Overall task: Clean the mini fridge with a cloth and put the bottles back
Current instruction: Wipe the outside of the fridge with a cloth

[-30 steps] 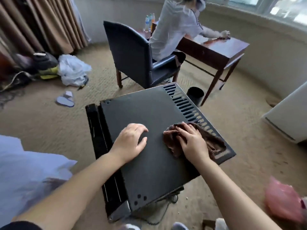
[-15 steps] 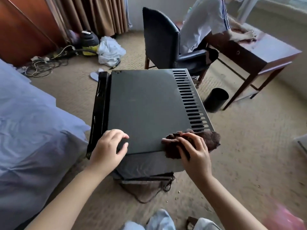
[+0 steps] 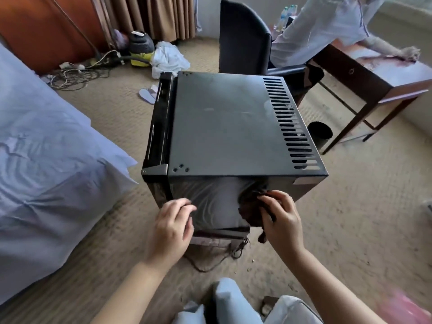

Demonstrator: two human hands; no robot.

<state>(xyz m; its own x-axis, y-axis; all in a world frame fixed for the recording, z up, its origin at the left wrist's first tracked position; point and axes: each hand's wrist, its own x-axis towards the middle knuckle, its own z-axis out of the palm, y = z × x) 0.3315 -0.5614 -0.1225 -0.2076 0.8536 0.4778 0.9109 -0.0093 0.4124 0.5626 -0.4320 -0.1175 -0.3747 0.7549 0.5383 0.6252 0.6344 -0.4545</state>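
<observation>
Brown cloth is lying bunched under our right hand. The curled fingers are gripping it and pressing it against the near side wall of the mini fridge, just below the top edge. Our left hand is resting on the same wall nearer the door side, fingers loosely bent and gripping nothing.

The right hand is covering much of the cloth, and blur is smearing both hands. The fridge door is facing the bed, so we are not seeing inside.

Bottles, small and blurred, are standing on the far end of the desk, beyond the chair. Another person is leaning over that desk. A black waste bin is standing between fridge and desk, and a cord is trailing across the carpet by the fridge's base.
</observation>
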